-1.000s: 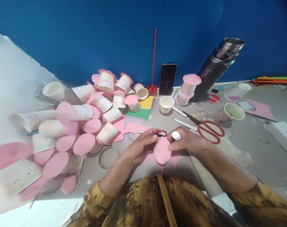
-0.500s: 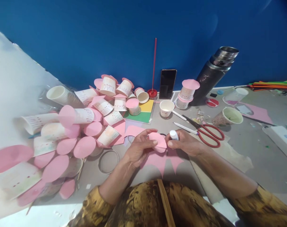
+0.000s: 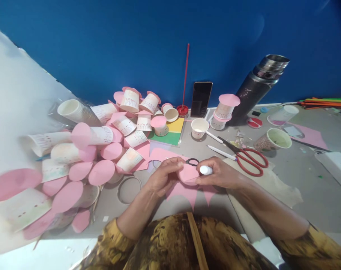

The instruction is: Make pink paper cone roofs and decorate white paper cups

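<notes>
My left hand (image 3: 163, 178) and right hand (image 3: 223, 174) meet over the table (image 3: 299, 180), both pinching a pink paper circle (image 3: 188, 174) just above it. The right also grips a white tube (image 3: 206, 170). The heap of paper cups (image 3: 108, 131) lies near my left forearm, so a wide elbow could topple it. The circle is thin, so I might crease it, and the tube could smear my fingers.

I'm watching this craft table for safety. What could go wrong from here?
The red scissors lie uncovered just beyond the right hand; a careless reach might catch them. The pink circle, pinched by the left hand with the white tube at its edge, could crease. The cup pile beside the left arm might topple if nudged.
</notes>
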`<state>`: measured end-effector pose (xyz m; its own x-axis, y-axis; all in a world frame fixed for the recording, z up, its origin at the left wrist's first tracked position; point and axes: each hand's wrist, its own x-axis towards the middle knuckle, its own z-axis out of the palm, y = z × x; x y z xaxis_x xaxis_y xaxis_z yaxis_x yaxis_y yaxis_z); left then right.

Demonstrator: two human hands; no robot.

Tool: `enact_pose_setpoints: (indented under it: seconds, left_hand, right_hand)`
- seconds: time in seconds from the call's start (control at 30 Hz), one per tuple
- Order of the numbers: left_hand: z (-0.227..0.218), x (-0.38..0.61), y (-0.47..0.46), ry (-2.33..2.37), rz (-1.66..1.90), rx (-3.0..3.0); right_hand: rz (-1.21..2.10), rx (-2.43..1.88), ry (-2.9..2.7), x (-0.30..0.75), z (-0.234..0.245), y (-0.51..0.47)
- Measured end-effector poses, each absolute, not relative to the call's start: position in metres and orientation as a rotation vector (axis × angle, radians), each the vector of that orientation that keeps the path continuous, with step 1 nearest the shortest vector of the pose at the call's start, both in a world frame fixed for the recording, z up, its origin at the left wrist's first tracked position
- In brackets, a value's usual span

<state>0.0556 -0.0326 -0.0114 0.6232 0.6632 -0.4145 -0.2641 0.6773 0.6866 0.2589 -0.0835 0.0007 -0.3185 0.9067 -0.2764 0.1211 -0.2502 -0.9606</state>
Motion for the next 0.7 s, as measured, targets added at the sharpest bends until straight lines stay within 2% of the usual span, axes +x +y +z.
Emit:
enact_pose_setpoints:
  seconds: [0.13, 0.4, 0.7]
  left_hand:
    - [-0.0151, 0.0535, -0.0349, 0.761, 0.508, 0.701]
    - [-0.0119, 0.0552, -0.0297, 0.8, 0.712, 0.567]
    - [-0.0109, 0.053, -0.0276, 0.793, 0.807, 0.623]
  right_hand:
    - [1.628, -1.319, -1.424, 0.2589, 0.0014, -0.0834]
    - [1.174, -1.342, -1.422, 0.263, 0.0017, -0.0872]
    - [0.995, -1.436, -1.708, 0.2571, 0.0073, -0.0905]
